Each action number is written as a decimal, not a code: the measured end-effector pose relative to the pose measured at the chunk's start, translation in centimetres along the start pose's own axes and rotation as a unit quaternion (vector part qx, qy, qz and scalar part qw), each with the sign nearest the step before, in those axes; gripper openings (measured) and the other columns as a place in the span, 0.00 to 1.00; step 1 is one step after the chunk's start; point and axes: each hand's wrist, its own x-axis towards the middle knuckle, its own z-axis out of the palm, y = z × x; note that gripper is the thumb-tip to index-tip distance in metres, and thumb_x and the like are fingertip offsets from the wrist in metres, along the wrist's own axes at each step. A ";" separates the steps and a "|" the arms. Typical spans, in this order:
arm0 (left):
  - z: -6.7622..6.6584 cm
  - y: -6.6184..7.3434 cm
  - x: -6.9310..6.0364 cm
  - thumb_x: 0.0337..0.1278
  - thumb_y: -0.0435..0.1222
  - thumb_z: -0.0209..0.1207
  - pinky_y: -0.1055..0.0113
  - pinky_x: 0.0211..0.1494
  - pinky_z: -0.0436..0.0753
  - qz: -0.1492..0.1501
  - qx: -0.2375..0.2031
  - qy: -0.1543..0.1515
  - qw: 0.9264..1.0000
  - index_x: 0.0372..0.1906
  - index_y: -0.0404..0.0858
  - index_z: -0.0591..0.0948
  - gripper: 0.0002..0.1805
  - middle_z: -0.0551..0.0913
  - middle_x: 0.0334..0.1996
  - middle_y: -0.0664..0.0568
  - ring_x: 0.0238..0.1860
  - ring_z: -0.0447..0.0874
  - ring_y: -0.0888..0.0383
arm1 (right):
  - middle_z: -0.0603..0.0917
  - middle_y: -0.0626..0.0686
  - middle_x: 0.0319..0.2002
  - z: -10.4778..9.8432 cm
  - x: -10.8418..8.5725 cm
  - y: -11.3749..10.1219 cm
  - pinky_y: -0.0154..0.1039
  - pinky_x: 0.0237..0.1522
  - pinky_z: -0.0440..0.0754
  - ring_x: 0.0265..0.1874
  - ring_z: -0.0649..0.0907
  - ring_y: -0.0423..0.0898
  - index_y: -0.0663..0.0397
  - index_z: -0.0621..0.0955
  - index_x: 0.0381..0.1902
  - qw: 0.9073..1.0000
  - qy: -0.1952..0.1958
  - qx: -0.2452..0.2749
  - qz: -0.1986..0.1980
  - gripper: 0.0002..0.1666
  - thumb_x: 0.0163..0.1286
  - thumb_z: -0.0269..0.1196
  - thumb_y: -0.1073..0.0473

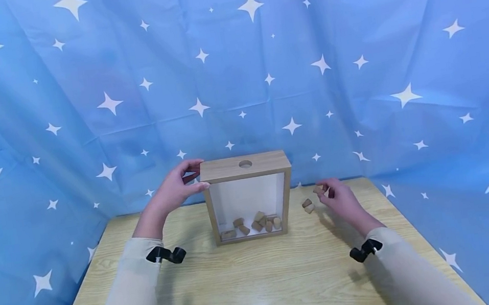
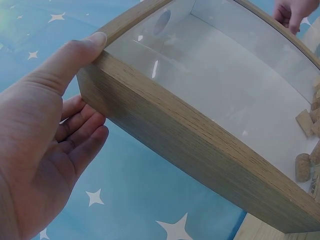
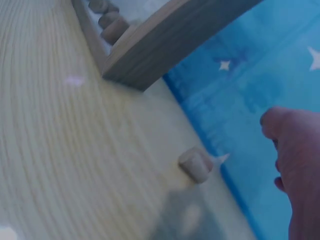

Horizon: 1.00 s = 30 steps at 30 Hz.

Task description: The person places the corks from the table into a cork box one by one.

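A wooden shadow box (image 1: pixel 245 166) with a clear front and a round hole in its top stands upright on the table. Several corks (image 1: pixel 259 216) lie along its bottom inside. My left hand (image 1: pixel 177 186) grips the box's upper left corner; in the left wrist view its thumb (image 2: pixel 82 52) lies on the front edge and the fingers are at the back. Right of the box, my right hand (image 1: pixel 339 201) pinches a cork (image 1: pixel 318 190) just above the table. Two loose corks (image 1: pixel 309 209) lie beside that hand. The right wrist view hides the held cork behind the hand (image 3: pixel 300 150).
The light wooden table (image 1: pixel 252 280) ends at the back against a blue curtain (image 1: pixel 234 71) with white stars, which also rises along both sides. Each wrist wears a black camera mount (image 1: pixel 165 255).
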 end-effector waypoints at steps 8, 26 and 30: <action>0.0 -0.1 0.1 0.70 0.44 0.77 0.40 0.79 0.76 0.003 0.005 0.001 1.000 0.81 0.44 0.73 0.40 0.74 0.72 0.42 0.81 0.69 0.38 | 0.84 0.57 0.44 -1.4 0.8 -2.6 0.37 0.29 0.79 0.31 0.79 0.47 0.61 0.86 0.60 1.000 0.016 0.008 -0.026 0.16 0.76 0.70 0.70; -0.1 -0.1 0.1 0.69 0.46 0.77 0.40 0.79 0.76 0.006 -0.004 -0.004 1.000 0.81 0.43 0.72 0.42 0.74 0.73 0.42 0.81 0.69 0.38 | 0.81 0.55 0.42 -3.9 2.0 -6.5 0.32 0.29 0.80 0.32 0.80 0.46 0.56 0.89 0.57 0.994 0.063 0.009 -0.087 0.13 0.77 0.72 0.67; -0.1 -0.1 0.1 0.69 0.46 0.77 0.40 0.79 0.76 0.006 -0.004 -0.004 1.000 0.81 0.43 0.72 0.42 0.74 0.72 0.42 0.81 0.69 0.38 | 0.82 0.53 0.41 -4.2 2.1 -7.6 0.32 0.31 0.82 0.33 0.81 0.46 0.55 0.89 0.57 0.993 0.069 0.007 -0.098 0.13 0.77 0.73 0.67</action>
